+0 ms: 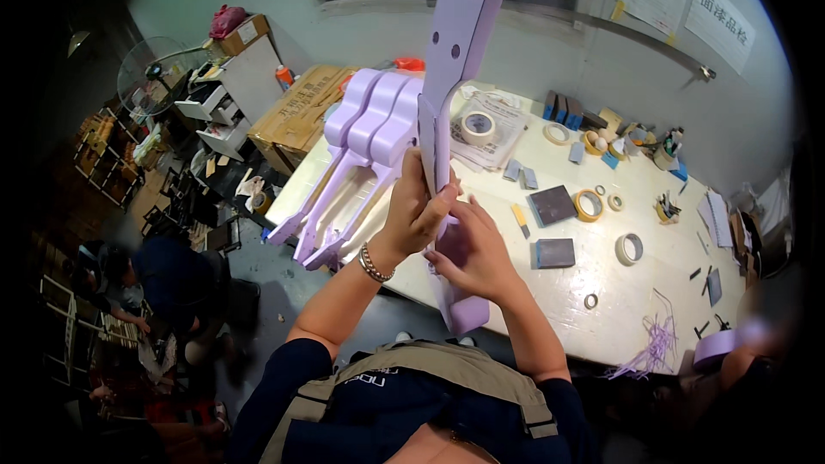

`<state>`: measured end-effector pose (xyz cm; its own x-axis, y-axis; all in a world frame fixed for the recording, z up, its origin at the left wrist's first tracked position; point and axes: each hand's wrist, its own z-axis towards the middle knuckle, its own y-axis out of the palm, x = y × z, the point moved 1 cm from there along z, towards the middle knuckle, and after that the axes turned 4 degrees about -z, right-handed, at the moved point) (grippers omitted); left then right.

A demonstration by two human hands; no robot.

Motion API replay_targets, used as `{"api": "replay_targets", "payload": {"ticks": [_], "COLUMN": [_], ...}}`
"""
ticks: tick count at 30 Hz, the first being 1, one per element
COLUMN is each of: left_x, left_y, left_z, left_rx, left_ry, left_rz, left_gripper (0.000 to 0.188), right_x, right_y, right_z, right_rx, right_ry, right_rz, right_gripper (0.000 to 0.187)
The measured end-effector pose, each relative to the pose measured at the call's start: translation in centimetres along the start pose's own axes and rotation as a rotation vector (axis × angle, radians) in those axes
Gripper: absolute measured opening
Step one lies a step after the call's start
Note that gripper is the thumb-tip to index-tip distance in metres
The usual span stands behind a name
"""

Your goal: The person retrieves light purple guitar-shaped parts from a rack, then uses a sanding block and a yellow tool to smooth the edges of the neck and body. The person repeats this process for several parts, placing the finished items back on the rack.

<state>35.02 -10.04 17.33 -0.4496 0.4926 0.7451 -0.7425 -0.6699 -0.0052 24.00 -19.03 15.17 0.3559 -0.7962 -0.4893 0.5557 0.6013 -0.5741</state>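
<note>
Lilac part (pixel 447 90) rose at the white table (pixel 507 309), matching pieces (pixel 395 112) at eleven o'clock, tape rolls (pixel 588 216) at two. I saw the left hand (pixel 417 210) closed around its middle; the right hand (pixel 477 249), half open, lay against it at five.
</note>
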Motion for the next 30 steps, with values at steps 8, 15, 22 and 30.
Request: {"api": "replay_targets", "payload": {"ticks": [8,15,22,30], "left_x": [4.5,6.6,7.5,7.5], "left_y": [-0.6,-2.2,-2.9,-3.6], "left_z": [3.1,4.4,4.9,4.7], "left_rx": [0.165,0.124,0.074,0.105], "left_ry": [0.183,-0.077,-0.202,-0.219], "left_rz": [0.369,-0.021,-0.075,-0.072], "left_gripper": [0.035,0.019,0.014,0.013], "right_x": [1.9,0.4,0.2,-0.3], "right_y": [2.0,2.7,3.3,3.7], "right_z": [1.9,2.7,2.5,2.8], "right_rx": [-0.005,-0.024,0.005,0.008], "right_ry": [0.378,0.412,0.425,0.475], "right_rz": [0.282,0.21,0.168,0.139], "right_gripper": [0.059,0.058,0.059,0.061]}}
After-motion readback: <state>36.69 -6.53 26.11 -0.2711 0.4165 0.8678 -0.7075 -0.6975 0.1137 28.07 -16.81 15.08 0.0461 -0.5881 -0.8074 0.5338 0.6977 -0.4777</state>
